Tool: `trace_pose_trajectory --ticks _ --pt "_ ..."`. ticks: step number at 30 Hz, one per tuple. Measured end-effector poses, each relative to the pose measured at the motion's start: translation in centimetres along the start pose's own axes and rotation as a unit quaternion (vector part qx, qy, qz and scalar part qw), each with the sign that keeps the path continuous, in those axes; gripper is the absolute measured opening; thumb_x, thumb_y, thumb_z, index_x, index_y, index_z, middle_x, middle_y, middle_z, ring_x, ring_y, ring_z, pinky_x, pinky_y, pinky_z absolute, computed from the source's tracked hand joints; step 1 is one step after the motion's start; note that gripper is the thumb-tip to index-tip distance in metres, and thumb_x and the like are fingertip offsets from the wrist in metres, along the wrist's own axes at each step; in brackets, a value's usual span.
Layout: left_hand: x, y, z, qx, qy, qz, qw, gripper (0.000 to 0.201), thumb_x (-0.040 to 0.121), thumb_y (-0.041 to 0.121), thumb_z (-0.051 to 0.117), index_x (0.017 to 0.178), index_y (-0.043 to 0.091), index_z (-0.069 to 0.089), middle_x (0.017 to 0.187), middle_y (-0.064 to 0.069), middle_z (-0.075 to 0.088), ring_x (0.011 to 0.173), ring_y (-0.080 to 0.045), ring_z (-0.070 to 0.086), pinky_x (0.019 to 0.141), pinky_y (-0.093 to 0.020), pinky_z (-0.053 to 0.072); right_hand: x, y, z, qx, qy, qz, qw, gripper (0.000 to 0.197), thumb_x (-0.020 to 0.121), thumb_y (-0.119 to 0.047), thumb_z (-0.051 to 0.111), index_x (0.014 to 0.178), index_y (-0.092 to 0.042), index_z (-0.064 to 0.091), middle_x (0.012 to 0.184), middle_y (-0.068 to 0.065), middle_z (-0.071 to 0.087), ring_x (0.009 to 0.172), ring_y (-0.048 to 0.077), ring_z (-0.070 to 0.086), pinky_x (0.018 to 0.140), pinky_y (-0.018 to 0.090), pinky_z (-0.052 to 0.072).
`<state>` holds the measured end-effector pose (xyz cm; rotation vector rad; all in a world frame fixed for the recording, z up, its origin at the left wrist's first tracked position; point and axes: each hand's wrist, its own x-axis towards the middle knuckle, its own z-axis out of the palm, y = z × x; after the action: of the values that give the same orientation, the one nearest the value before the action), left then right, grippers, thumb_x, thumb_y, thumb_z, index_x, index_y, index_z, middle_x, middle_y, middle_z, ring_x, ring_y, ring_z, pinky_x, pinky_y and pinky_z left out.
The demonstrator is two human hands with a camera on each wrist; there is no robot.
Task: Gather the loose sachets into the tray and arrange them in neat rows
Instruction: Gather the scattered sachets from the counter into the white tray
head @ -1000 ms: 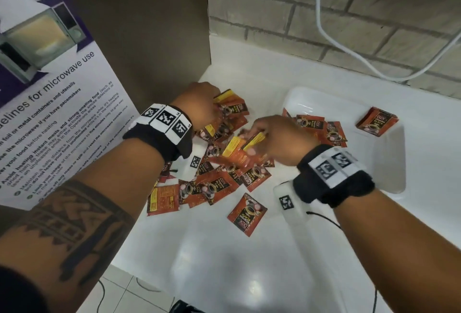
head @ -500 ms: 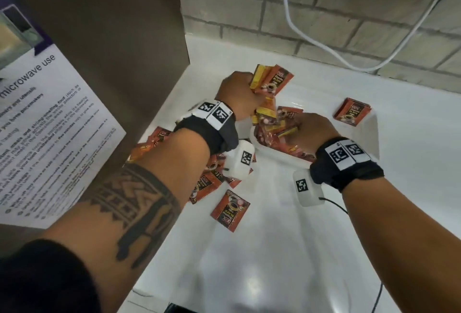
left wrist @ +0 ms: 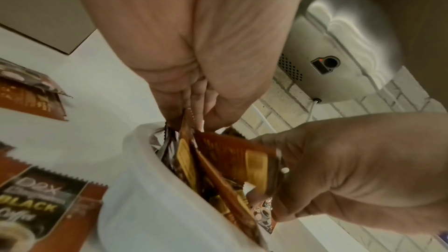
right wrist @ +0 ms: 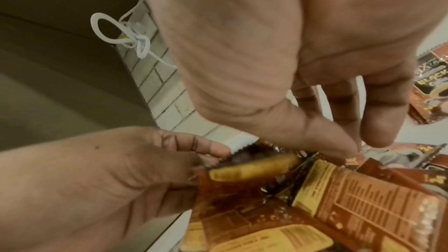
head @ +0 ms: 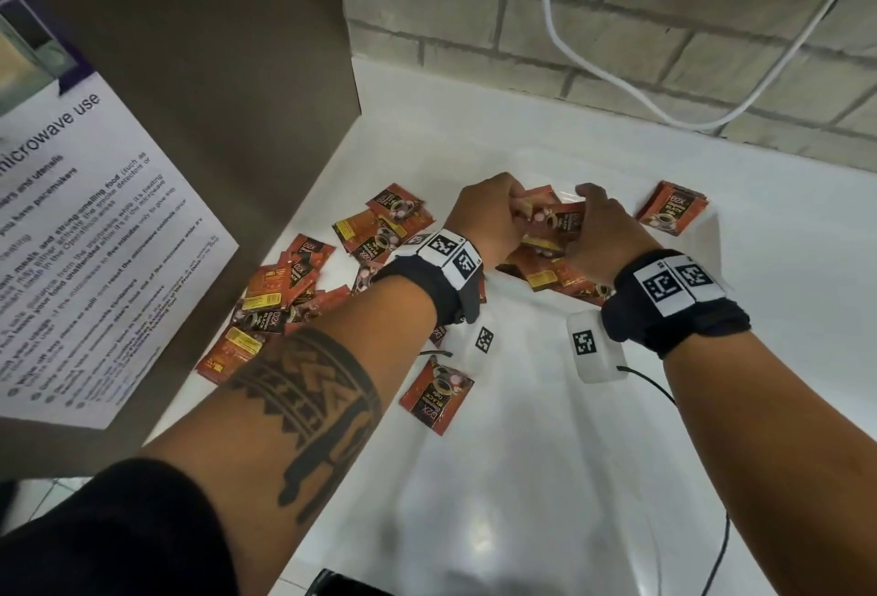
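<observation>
White worktop (head: 474, 477) against a pale brick wall (head: 617, 2), a brown panel at its left edge carrying a microwave-use notice (head: 80, 225). I've got both hands over the white tray (head: 536, 310) near the worktop's back edge. My left hand (head: 489, 216) has fingers curled tight around a bunch of sachets (head: 555, 220), their lower ends down inside the tray's left end. My right hand (head: 602, 235) is pinching the same bunch from the other side, thumb pressed on a sachet's back face; the wrist view shows more orange sachets lying beneath in the tray. Loose sachets (head: 294, 291) lie scattered along the worktop's left edge, overlapping. One single sachet (head: 436, 394) sits alone nearer the front. Another small stack (head: 671, 213) rests at the tray's far right corner; on the rim or just beside it, I can't tell. A white cable (head: 617, 78) droops across the wall.
</observation>
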<state>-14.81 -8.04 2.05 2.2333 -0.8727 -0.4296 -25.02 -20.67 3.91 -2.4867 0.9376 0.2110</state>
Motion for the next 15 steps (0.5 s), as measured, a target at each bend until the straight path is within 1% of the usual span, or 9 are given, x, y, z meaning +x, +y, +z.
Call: trace_pose_trajectory --ticks 2,4,5,8,10,12,13,14,15 --pt "0.0 0.1 -0.5 0.001 0.012 0.007 1.0 0.04 0.092 0.01 0.063 0.131 0.012 0.057 0.126 -0.004 0.066 0.116 -0.02 0.062 0.096 -0.023 0.048 0.1 0.2 0.1 -0.028 -0.002 -0.004 1.0 0.071 0.088 -0.016 0.065 0.149 -0.011 0.029 0.136 0.021 0.048 0.121 0.038 0.054 0.096 0.041 0.046" --pt "0.0 0.0 -1.4 0.001 0.035 0.013 0.999 0.04 0.094 0.01 0.062 0.133 0.013 0.056 0.131 -0.003 0.063 0.12 -0.019 0.06 0.095 -0.021 0.046 0.0 0.3 -0.1 -0.047 -0.009 0.002 0.999 0.061 0.089 -0.012 0.057 0.146 -0.009 0.034 0.133 0.021 0.049 0.116 0.038 0.057 0.09 0.041 0.049" --pt "0.0 -0.2 -2.1 -0.001 0.048 0.01 0.999 0.039 0.095 0.011 0.061 0.133 0.014 0.056 0.133 -0.002 0.062 0.121 -0.019 0.059 0.093 -0.019 0.043 0.0 0.3 -0.2 -0.048 -0.01 0.005 0.999 0.06 0.089 -0.01 0.055 0.146 -0.009 0.035 0.134 0.021 0.049 0.115 0.038 0.057 0.089 0.041 0.05" --pt "0.1 -2.3 -4.6 0.026 0.064 -0.022 0.997 0.038 0.095 0.014 0.058 0.133 0.017 0.056 0.138 -0.001 0.057 0.124 -0.018 0.055 0.094 -0.019 0.038 -0.4 0.2 -0.6 -0.039 0.01 0.025 0.999 0.067 0.088 -0.008 0.059 0.15 -0.012 0.034 0.143 0.019 0.041 0.124 0.039 0.052 0.098 0.045 0.05" --pt "0.4 -4.7 -6.2 0.087 0.039 -0.083 0.992 0.043 0.093 0.017 0.061 0.135 0.018 0.054 0.14 -0.005 0.05 0.126 -0.024 0.052 0.1 -0.027 0.041 -0.8 0.0 -0.8 -0.027 0.046 0.017 0.998 0.071 0.084 -0.006 0.065 0.149 -0.014 0.037 0.144 0.017 0.039 0.126 0.038 0.051 0.101 0.049 0.049" --pt "0.5 -7.5 -7.5 0.163 -0.019 -0.178 0.97 0.056 0.091 0.025 0.064 0.143 0.019 0.045 0.145 -0.012 0.039 0.132 -0.034 0.045 0.106 -0.04 0.043 -1.5 -0.8 -0.8 -0.012 0.086 -0.014 0.996 0.069 0.08 -0.001 0.065 0.144 -0.016 0.044 0.142 0.013 0.042 0.125 0.034 0.052 0.102 0.048 0.048" --pt "0.6 -8.7 -7.9 0.201 -0.05 -0.214 0.955 0.064 0.091 0.031 0.066 0.148 0.02 0.04 0.149 -0.014 0.034 0.135 -0.039 0.04 0.108 -0.046 0.041 -1.8 -1.5 -0.7 0.001 0.099 -0.04 0.994 0.066 0.08 0.001 0.062 0.141 -0.017 0.048 0.139 0.011 0.046 0.124 0.032 0.052 0.102 0.045 0.048" --pt "0.5 -9.8 -8.2 0.232 -0.076 -0.226 0.943 0.072 0.09 0.038 0.067 0.152 0.022 0.034 0.152 -0.015 0.029 0.137 -0.042 0.037 0.11 -0.05 0.039 -2.1 -2.4 -0.5 0.008 0.101 -0.071 0.992 0.061 0.08 0.003 0.058 0.137 -0.018 0.053 0.137 0.009 0.049 0.123 0.029 0.054 0.101 0.039 0.047" --pt "0.5 -10.6 -8.3 0.254 -0.1 -0.219 0.937 0.079 0.088 0.046 0.069 0.153 0.024 0.031 0.154 -0.015 0.026 0.138 -0.044 0.035 0.111 -0.052 0.037 -2.5 -3.3 -0.1 -0.002 0.089 -0.106 0.99 0.056 0.082 0.002 0.054 0.133 -0.02 0.057 0.134 0.007 0.053 0.121 0.026 0.055 0.096 0.032 0.046"
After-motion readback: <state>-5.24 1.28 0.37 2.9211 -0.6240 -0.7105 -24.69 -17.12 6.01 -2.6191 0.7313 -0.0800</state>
